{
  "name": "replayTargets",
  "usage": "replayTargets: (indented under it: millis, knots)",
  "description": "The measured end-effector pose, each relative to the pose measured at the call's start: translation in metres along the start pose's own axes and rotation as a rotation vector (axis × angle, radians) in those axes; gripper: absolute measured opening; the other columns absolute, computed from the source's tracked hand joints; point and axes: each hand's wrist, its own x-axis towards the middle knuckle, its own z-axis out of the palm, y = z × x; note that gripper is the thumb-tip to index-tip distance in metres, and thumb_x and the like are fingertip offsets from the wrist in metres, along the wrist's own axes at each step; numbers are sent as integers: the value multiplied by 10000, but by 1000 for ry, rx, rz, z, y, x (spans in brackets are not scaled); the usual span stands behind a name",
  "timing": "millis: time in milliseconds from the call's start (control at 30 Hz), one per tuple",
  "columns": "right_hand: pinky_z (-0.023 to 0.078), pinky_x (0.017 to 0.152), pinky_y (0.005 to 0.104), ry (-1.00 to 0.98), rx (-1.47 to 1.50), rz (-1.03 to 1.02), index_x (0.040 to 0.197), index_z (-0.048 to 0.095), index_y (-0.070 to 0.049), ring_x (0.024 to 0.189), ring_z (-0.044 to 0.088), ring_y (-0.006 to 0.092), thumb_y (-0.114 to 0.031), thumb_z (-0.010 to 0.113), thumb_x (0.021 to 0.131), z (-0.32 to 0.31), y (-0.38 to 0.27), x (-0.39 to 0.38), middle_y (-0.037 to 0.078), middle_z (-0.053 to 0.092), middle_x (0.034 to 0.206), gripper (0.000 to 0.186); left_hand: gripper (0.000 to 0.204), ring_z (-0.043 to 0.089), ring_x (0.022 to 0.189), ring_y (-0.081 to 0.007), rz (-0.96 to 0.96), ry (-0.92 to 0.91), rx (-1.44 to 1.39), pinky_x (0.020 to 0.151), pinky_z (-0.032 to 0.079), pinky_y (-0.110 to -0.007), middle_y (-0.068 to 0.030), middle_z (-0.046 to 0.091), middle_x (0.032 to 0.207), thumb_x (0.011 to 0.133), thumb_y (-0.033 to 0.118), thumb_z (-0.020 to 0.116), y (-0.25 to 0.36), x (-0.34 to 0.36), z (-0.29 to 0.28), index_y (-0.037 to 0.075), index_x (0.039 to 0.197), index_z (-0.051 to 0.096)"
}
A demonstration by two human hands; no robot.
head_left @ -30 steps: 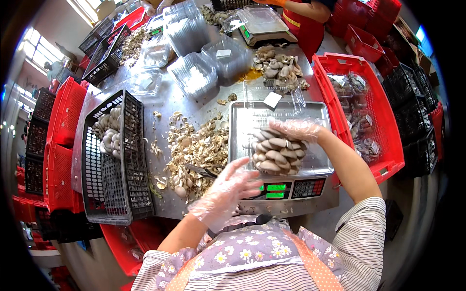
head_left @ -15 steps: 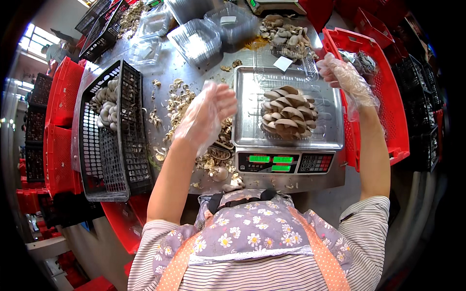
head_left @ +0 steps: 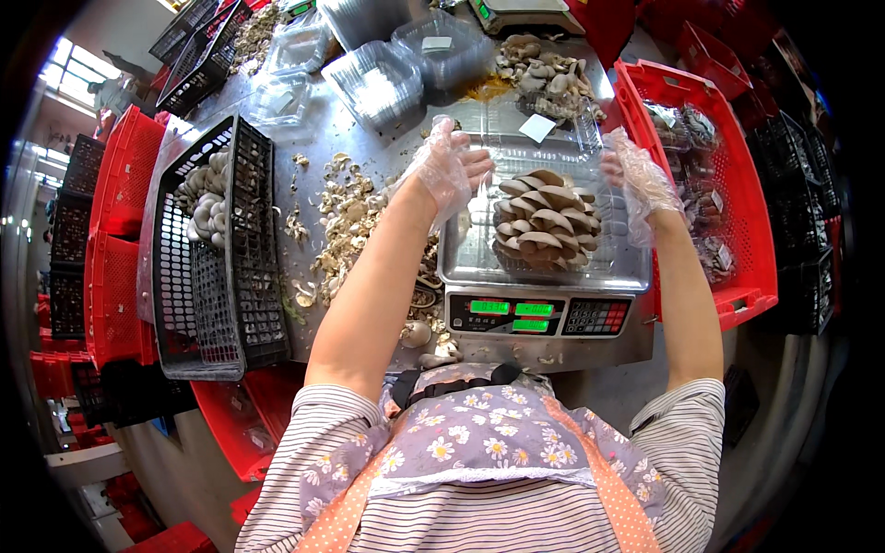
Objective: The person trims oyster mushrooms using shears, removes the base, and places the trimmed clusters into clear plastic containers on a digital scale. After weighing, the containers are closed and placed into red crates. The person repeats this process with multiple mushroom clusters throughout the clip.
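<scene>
A cluster of grey-brown oyster mushrooms sits in an open clear plastic clamshell box on the steel platform of a digital scale. The box's lid lies back on the far side, with a white label there. My left hand, in a thin clear glove, is held over the left edge of the scale with its fingers stretched toward the box. On the other side my gloved right hand is beside the box's right edge, its fingers apart and slightly bent. Neither hand visibly grips anything.
Mushroom trimmings litter the steel table left of the scale. A black crate with mushrooms stands farther left. Stacked clear boxes and a mushroom heap lie at the back. A red crate holds packed boxes at right.
My left hand has moved right and away from me, to the scale's left edge. My right hand has come in from the red crate toward the box, uncovering packs in the crate.
</scene>
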Motion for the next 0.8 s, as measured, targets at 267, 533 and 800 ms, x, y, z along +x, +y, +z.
replayTargets:
  millis: [267,533,800]
  knots:
    - [364,1098,346,-144,314,-228,1402,529,-19,1296,512,215,-386,407,1074,14,-1,-89,127,566,1402,508,578,448,1366,-324,358,-227,484,1180,284,-471,-180,555,1391,1037,447,364,-16,-44,-4,12,1363,558]
    - [293,1179,373,-38,-257,-482,1461,455,2,1419,393,261,-33,440,960,18,34,-171,193,478,1470,502,632,463,1335,-252,459,-15,588,1107,394,-398,-158,494,1425,992,87,527,-88,-129,-21,66,1567,267]
    - [526,556,277,-12,134,239,1127,548,13,643,628,153,-192,521,1016,13,42,-189,108,644,831,235,228,597,649,-137,-271,5,209,559,543,-282,-96,618,827,1015,220,600,-79,-140,-25,12,1089,544]
